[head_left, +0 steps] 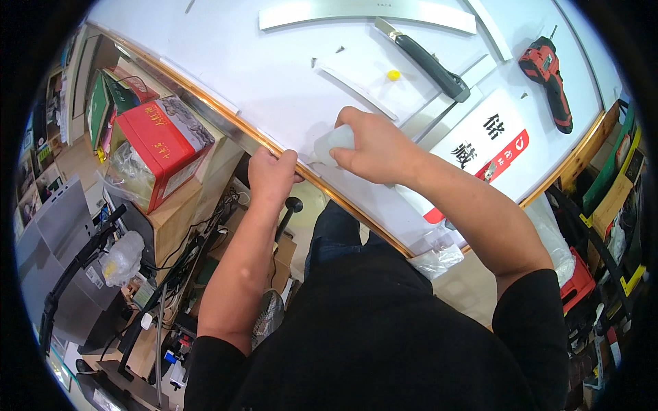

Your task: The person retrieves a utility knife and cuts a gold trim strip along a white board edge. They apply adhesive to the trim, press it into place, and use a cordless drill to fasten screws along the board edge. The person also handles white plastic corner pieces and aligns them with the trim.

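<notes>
In my right hand (373,146), closed at the table's near left edge, is a pale, whitish block (334,142); I cannot tell its material. It rests on or just above the white tabletop (226,58), and its lower side is hidden. My left hand (272,177) is closed around the wooden edge trim (351,215) of the table, with the thumb on top. Beyond my right hand lie a large black-handled utility knife (428,65) and a small round yellow piece (393,75). A white sign (449,140) with black characters and red ends lies partly under my right forearm.
A red and black cordless drill (545,68) lies at the far right. White strips (370,15) and a few screws (340,49) are spread across the tabletop. Left of the table, a red box (163,147) stands on a wooden cabinet. Crumpled clear plastic (439,261) hangs at the near corner.
</notes>
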`<state>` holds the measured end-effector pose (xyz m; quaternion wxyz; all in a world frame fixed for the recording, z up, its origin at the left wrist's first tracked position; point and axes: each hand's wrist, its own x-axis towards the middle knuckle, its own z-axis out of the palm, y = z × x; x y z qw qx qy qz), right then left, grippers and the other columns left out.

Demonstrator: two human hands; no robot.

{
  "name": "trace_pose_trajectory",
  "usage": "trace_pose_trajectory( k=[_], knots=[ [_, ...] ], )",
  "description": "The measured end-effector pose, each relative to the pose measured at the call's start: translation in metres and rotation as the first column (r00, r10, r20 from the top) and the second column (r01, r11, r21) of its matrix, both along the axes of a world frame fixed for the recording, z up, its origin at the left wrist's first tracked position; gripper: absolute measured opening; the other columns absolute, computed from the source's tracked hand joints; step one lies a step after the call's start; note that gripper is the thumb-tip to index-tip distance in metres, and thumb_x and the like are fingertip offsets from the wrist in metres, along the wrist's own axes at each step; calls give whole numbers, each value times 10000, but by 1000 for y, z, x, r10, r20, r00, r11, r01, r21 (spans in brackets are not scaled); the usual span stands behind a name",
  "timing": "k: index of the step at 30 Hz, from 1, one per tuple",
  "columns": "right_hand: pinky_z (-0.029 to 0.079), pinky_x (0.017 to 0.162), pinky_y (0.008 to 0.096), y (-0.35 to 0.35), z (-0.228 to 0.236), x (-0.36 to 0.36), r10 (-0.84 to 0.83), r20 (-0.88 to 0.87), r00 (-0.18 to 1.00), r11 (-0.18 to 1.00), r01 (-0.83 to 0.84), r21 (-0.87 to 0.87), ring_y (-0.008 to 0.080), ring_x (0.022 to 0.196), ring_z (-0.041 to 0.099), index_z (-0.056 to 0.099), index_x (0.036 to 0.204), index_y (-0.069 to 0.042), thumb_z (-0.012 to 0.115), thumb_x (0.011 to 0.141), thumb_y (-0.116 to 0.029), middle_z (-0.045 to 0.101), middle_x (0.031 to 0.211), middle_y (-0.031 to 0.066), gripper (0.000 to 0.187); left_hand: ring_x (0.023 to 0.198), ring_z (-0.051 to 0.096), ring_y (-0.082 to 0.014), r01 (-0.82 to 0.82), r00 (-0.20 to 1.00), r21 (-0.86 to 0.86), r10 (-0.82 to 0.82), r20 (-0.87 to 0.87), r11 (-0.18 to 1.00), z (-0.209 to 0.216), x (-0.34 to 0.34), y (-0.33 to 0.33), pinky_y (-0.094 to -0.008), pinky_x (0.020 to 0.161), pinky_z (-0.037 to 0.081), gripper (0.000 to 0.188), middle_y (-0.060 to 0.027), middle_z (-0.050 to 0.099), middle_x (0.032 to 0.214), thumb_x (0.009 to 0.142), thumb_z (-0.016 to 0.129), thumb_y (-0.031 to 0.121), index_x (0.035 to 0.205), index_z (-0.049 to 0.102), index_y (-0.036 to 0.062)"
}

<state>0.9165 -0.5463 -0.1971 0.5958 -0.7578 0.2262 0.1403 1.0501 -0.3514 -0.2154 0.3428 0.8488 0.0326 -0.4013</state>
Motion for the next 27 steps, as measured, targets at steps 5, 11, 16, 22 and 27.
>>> trace_pose_trajectory(
  k=[5,11,16,22,27],
  knots=[
    [561,817,441,1,2,-1,-6,12,1000,1000,6,-21,392,904,730,614,1175,59,729,876,-208,731,932,269,418,779,749,-243,-5,1000,-15,5,-11,1000,-1,0,1,-367,649,651,203,-171,706,960,920,611,65,1049,590,-90],
    [560,788,426,4,2,-2,-41,34,999,999,42,-29,366,875,734,620,1159,48,750,870,-230,730,914,245,421,779,745,-236,-4,1000,-5,4,-5,1000,-2,0,1,-370,642,649,194,-156,702,950,919,616,69,1037,591,-83],
    [560,830,420,4,6,-6,-42,-33,999,999,42,-3,361,941,730,619,1185,48,752,869,-248,731,985,257,453,770,734,-222,-3,1000,18,3,-11,1000,-3,2,3,-357,630,644,203,-143,701,947,914,634,83,1037,595,-74],
    [556,883,422,6,6,-8,-59,-70,996,998,60,12,371,980,724,619,1185,48,758,865,-253,731,1032,262,460,630,722,-231,-24,999,-39,26,47,999,-8,1,6,-361,543,613,266,-157,670,788,863,683,140,855,549,-89],
    [552,786,458,11,0,-12,-101,67,993,994,103,-32,419,865,708,625,1160,59,750,840,-258,694,849,270,468,742,737,-221,15,1000,20,-15,0,1000,-9,4,8,-349,617,634,230,-156,703,921,901,652,111,1005,584,-82]
  ],
)
